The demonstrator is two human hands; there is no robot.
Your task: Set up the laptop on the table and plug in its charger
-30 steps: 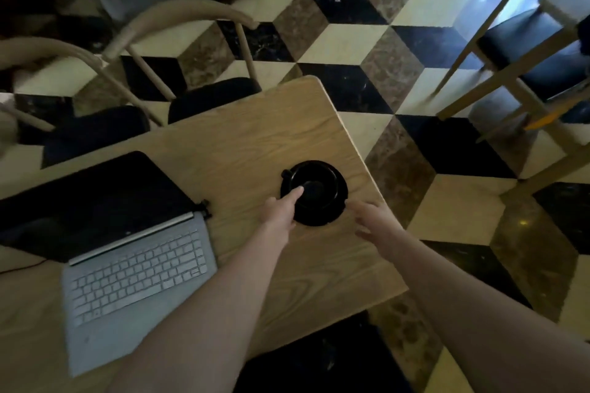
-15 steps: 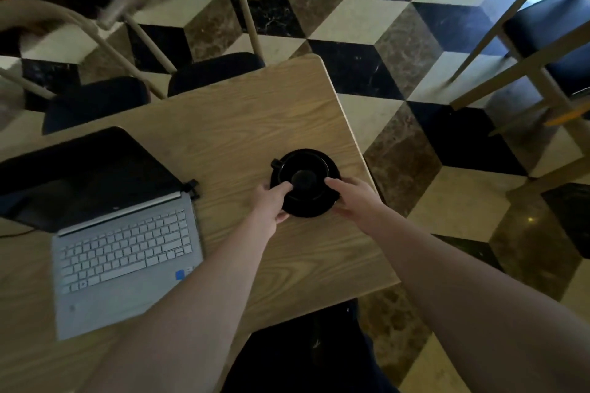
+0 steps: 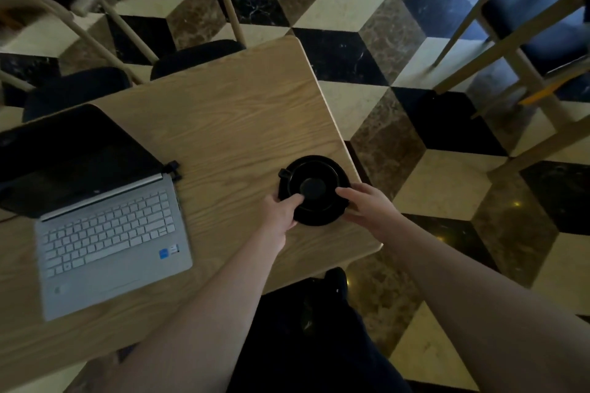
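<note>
An open silver laptop point(image 3: 108, 239) with a dark screen sits at the left of the wooden table point(image 3: 230, 118). A black plug point(image 3: 173, 169) sticks out at its right hinge corner. Near the table's right edge stands a black cup on a black saucer point(image 3: 314, 190). My left hand point(image 3: 281, 212) grips the saucer's near-left rim, thumb on top. The near-right rim is held by my right hand point(image 3: 367, 209), its fingers curled around the edge.
Two wooden chairs with dark seats point(image 3: 194, 54) stand behind the table. Another chair point(image 3: 530, 29) stands at the right on the chequered marble floor point(image 3: 367, 9). A thin cable point(image 3: 8, 219) runs off the laptop's left side. My dark-clothed legs point(image 3: 306, 329) are below the table's front edge.
Both hands closed in on the cup and saucer from either side and now hold its rim. The view shifted a little; the laptop has not moved.
</note>
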